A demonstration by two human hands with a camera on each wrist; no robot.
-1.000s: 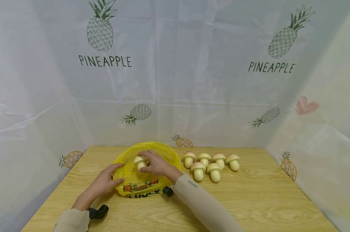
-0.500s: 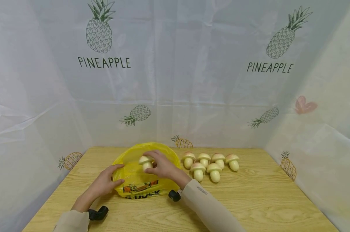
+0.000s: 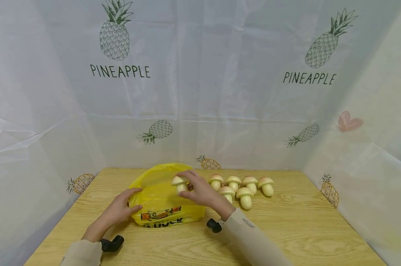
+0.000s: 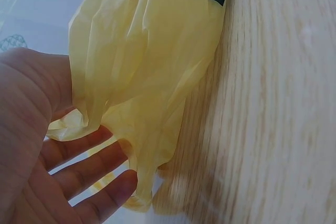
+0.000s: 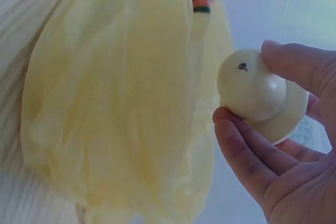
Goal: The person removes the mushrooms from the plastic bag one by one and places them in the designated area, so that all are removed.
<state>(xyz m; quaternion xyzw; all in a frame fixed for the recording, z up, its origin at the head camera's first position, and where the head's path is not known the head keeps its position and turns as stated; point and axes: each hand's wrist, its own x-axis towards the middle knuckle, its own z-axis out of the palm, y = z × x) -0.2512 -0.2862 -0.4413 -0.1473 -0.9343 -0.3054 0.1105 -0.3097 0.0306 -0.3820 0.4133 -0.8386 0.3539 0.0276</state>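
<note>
In the head view my left hand [image 3: 118, 208] is at the left side of a yellow plastic bag [image 3: 153, 207], thumb and fingers spread apart. Its fingertips [image 4: 116, 153] touch the thin plastic in the left wrist view, where the bag hides most of the thumb. With thumb and fingers my right hand [image 3: 200, 188] holds a toy mushroom [image 3: 179, 184] upright, cap up, in front of the bag's right part. The right wrist view shows the end of this mushroom's pale rounded stem [image 5: 251, 85], marked with a small dark spot.
Several similar toy mushrooms [image 3: 246, 198] with pinkish-cream caps stand grouped on the wooden table [image 3: 296, 221], right of the bag. White curtains [image 3: 200, 92] printed with pineapples surround the table at the back and sides.
My right hand has moved to the right with the toy mushroom, from the bag's middle to its right part. The left hand stays in place at the bag.
</note>
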